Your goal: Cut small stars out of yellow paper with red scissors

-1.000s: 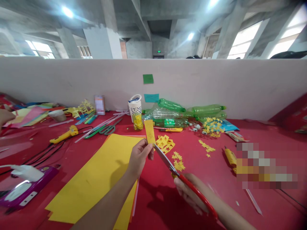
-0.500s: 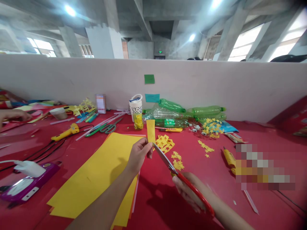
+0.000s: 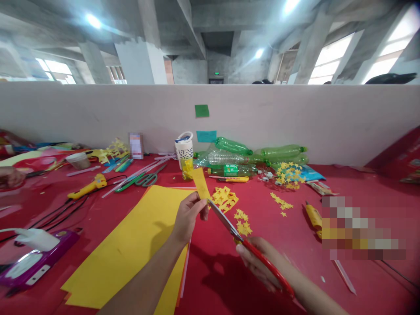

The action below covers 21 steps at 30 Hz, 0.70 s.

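My left hand (image 3: 190, 213) pinches the lower end of a yellow paper strip (image 3: 200, 181), which tilts up and to the left. Red-handled scissors (image 3: 226, 222) are gripped in my right hand (image 3: 259, 260), their blade tips touching the strip beside my left fingertips. Whether the blades have paper between them is hard to see. Behind the blades lies a pile of yellow paper scraps with star-shaped holes (image 3: 225, 199). Small cut yellow stars (image 3: 243, 222) rest just right of the blades. Yellow paper sheets (image 3: 124, 245) lie stacked under my left forearm.
A white patterned cup (image 3: 184, 151) and green plastic bottles (image 3: 232, 145) stand or lie along the partition. Green-handled scissors (image 3: 146, 179), a yellow glue gun (image 3: 87, 187) and a purple power strip (image 3: 41, 258) are at left. Another person's hand (image 3: 11, 177) shows at the far left.
The yellow strip has turned from upright to leaning left. My hands and the scissors have hardly moved. The other person's hand at far left has moved lower and further left.
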### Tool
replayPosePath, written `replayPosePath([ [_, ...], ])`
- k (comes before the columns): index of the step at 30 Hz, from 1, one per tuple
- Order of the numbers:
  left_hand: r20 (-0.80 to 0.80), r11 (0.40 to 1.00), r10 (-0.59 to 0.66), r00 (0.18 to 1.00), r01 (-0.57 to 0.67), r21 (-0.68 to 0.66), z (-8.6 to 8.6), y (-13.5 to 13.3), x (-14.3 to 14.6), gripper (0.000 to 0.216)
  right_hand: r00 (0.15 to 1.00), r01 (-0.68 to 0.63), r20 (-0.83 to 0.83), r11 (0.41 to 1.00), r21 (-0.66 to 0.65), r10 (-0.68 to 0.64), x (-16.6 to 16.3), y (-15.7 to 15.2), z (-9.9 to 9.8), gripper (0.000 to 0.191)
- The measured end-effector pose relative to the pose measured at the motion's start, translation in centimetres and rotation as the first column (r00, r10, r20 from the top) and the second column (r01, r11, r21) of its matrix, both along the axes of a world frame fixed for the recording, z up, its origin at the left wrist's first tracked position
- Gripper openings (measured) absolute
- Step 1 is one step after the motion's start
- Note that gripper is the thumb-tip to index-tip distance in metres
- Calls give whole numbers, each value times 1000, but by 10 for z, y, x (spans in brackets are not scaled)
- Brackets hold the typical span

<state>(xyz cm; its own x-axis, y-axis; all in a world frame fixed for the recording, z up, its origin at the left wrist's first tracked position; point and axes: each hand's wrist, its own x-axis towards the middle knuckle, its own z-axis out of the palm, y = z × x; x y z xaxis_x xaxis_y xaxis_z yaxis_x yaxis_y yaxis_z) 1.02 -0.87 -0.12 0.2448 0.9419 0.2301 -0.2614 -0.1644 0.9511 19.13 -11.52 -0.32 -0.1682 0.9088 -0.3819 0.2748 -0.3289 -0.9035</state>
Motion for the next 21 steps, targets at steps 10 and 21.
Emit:
replayPosePath([
  [10, 94, 993, 63, 994, -53, -103, -6, -7, 8, 13, 997, -52, -62, 998, 20, 53, 3, -1, 0, 48],
  [21, 62, 992, 49, 997, -42, -123, -5, -11, 10, 28, 998, -58, -8, 998, 25, 58, 3, -2, 3, 50],
])
